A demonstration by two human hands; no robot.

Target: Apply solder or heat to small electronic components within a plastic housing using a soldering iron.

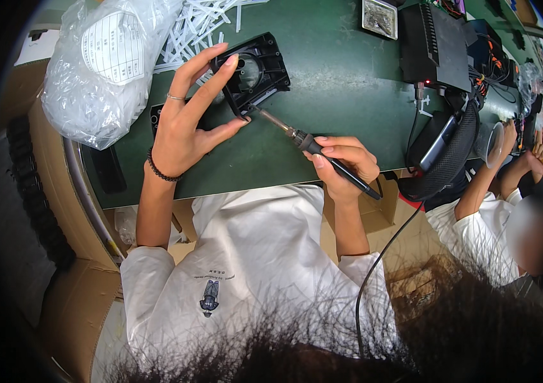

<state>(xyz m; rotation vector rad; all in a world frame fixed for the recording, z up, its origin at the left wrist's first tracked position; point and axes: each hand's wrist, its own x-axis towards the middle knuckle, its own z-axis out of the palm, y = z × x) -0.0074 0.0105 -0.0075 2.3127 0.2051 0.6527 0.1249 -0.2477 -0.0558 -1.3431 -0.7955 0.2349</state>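
Note:
My left hand grips a black plastic housing by its left side, fingers on its upper edge and thumb at its lower corner. The housing is tilted above the green table, and a round opening shows in its middle. In my right hand is a soldering iron, held like a pen. Its metal tip points up and left to the lower edge of the housing; whether it touches, I cannot tell. A black part lies partly hidden behind my left wrist.
A clear plastic bag with a white label and a pile of translucent strips lie at the back left. A metal tray of small parts and a black power box stand back right. A co-worker sits at the right.

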